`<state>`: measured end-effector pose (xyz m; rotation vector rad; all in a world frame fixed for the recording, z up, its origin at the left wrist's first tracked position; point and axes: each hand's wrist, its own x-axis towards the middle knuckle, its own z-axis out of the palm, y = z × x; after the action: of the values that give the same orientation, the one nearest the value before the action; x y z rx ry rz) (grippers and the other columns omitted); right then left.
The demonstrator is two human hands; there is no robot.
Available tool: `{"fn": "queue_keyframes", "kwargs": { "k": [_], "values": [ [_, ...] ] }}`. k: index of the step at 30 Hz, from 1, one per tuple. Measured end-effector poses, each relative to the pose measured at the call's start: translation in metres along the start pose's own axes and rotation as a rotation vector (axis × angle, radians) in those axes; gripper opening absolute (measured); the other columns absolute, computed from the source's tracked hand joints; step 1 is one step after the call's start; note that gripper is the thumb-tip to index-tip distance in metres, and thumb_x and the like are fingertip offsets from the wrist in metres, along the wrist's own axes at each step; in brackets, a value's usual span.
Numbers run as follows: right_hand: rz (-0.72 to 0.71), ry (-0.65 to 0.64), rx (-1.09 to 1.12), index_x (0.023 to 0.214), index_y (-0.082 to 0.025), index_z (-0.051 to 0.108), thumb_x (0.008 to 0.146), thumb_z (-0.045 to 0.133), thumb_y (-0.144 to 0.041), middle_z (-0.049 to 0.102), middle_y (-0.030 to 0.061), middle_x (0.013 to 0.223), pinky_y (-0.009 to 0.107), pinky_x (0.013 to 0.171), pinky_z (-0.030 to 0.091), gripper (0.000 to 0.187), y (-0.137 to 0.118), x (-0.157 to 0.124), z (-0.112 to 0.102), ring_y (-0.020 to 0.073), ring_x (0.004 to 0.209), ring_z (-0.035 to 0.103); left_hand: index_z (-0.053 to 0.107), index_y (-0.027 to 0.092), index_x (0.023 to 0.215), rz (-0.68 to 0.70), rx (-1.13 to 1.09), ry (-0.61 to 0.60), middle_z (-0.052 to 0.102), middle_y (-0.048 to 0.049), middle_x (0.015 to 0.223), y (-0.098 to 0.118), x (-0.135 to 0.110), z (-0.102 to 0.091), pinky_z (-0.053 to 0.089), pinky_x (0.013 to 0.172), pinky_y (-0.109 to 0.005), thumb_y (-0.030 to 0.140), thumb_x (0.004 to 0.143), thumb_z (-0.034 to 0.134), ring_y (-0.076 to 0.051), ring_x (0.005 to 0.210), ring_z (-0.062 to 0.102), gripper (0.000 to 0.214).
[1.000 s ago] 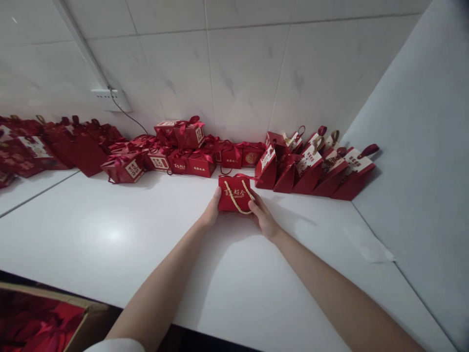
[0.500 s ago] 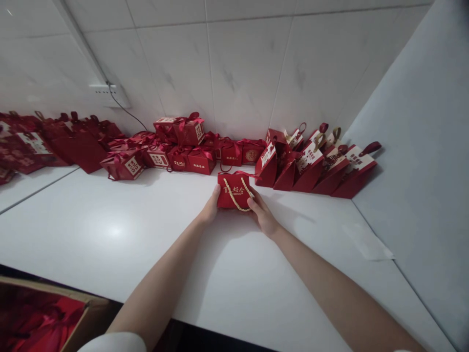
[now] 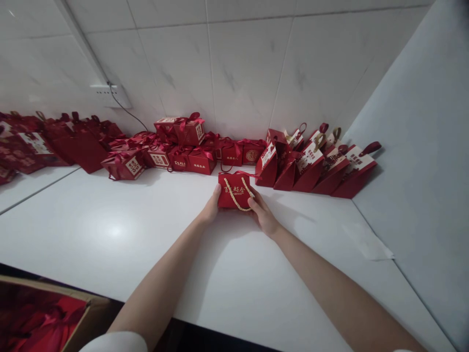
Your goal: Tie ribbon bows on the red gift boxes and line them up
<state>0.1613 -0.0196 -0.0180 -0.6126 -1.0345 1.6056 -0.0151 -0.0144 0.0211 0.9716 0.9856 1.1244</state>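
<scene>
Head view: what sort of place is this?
Perhaps a packing workspace: many similar red gift boxes line a white table beside a tiled wall, and an open carton holds more red things.

Left hand [image 3: 211,206] and right hand [image 3: 264,213] hold a red gift box [image 3: 236,185] with a gold rope handle [image 3: 233,199] near the back edge of the table [image 3: 110,264]. Ribbon-tied boxes [image 3: 201,162] line that edge, peaked boxes [image 3: 309,168] stand toward the back right corner, an open carton [image 3: 89,320] by the front edge
</scene>
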Motion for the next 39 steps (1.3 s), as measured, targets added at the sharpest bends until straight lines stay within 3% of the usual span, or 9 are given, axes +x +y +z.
{"fn": "queue_keyframes", "kwargs": {
  "k": [7, 10, 14, 20, 26, 32, 36, 39],
  "values": [
    [0.012, 0.013, 0.011, 0.140, -0.033, 0.043, 0.081, 0.069, -0.043, 0.063, 0.0033, 0.129, 0.047, 0.097, 0.050, 0.065, -0.004, -0.001, 0.003, 0.0264, 0.117, 0.060, 0.057, 0.021, 0.133, 0.021, -0.018, -0.036, 0.067, -0.0101, 0.125, -0.005, 0.006, -0.007, 0.043, 0.105, -0.046, 0.073, 0.086, 0.039, -0.033, 0.123, 0.056, 0.072],
    [0.113, 0.019, 0.115, 0.129, -0.029, 0.055, 0.083, 0.061, -0.051, 0.069, 0.0043, 0.118, 0.046, 0.088, 0.053, 0.052, -0.010, 0.000, -0.002, 0.0265, 0.103, 0.066, 0.055, 0.023, 0.134, -0.004, -0.048, -0.075, 0.065, -0.0109, 0.129, -0.008, 0.010, -0.012, 0.044, 0.102, -0.051, 0.079, 0.083, 0.031, -0.035, 0.124, 0.055, 0.080],
    [0.295, -0.041, 0.239, 0.114, -0.021, 0.065, 0.085, 0.039, -0.065, 0.074, 0.0093, 0.102, 0.046, 0.081, 0.054, 0.059, -0.017, 0.004, -0.010, 0.0279, 0.088, 0.068, 0.053, 0.024, 0.137, 0.006, -0.019, -0.108, 0.057, -0.0087, 0.139, -0.011, 0.010, -0.010, 0.042, 0.105, -0.045, 0.072, 0.084, 0.044, -0.033, 0.131, 0.049, 0.072],
    [0.279, -0.001, 0.256, 0.102, -0.025, 0.066, 0.084, 0.040, -0.061, 0.075, 0.0061, 0.096, 0.047, 0.087, 0.051, 0.048, -0.014, 0.006, -0.012, 0.0279, 0.092, 0.067, 0.046, 0.026, 0.143, 0.022, -0.002, -0.278, 0.057, -0.0069, 0.140, -0.007, 0.003, 0.003, 0.039, 0.107, -0.044, 0.062, 0.089, 0.048, -0.030, 0.128, 0.052, 0.065],
    [0.296, 0.023, 0.306, 0.101, -0.024, 0.065, 0.083, 0.042, -0.063, 0.074, 0.0081, 0.098, 0.050, 0.091, 0.049, 0.049, -0.013, 0.007, -0.015, 0.0286, 0.093, 0.066, 0.038, 0.030, 0.147, 0.072, 0.043, -0.200, 0.059, -0.0077, 0.137, -0.010, 0.008, 0.003, 0.046, 0.099, -0.043, 0.056, 0.086, 0.058, -0.030, 0.116, 0.061, 0.069],
    [0.302, 0.106, 0.330, 0.104, -0.025, 0.066, 0.083, 0.046, -0.061, 0.074, 0.0073, 0.102, 0.053, 0.096, 0.048, 0.047, -0.014, 0.010, -0.012, 0.0301, 0.097, 0.066, 0.058, 0.019, 0.133, 0.001, 0.034, -0.320, 0.063, -0.0127, 0.130, -0.002, 0.003, 0.003, 0.044, 0.102, -0.046, 0.073, 0.084, 0.043, -0.035, 0.122, 0.056, 0.074],
    [0.331, 0.124, 0.336, 0.108, -0.022, 0.066, 0.086, 0.046, -0.060, 0.075, 0.0083, 0.103, 0.054, 0.097, 0.049, 0.048, -0.015, 0.011, -0.009, 0.0304, 0.095, 0.067, 0.061, 0.018, 0.129, -0.029, 0.021, -0.286, 0.063, -0.0110, 0.132, -0.003, 0.003, 0.003, 0.041, 0.106, -0.045, 0.065, 0.087, 0.049, -0.035, 0.125, 0.054, 0.064],
    [0.316, 0.093, 0.350, 0.114, -0.020, 0.064, 0.088, 0.048, -0.060, 0.074, 0.0099, 0.104, 0.050, 0.091, 0.054, 0.050, -0.015, 0.010, -0.009, 0.0286, 0.093, 0.067, 0.057, 0.018, 0.133, -0.067, 0.017, -0.224, 0.063, -0.0113, 0.130, -0.006, 0.008, 0.001, 0.043, 0.104, -0.046, 0.066, 0.089, 0.044, -0.034, 0.123, 0.056, 0.067]
  ]
}}
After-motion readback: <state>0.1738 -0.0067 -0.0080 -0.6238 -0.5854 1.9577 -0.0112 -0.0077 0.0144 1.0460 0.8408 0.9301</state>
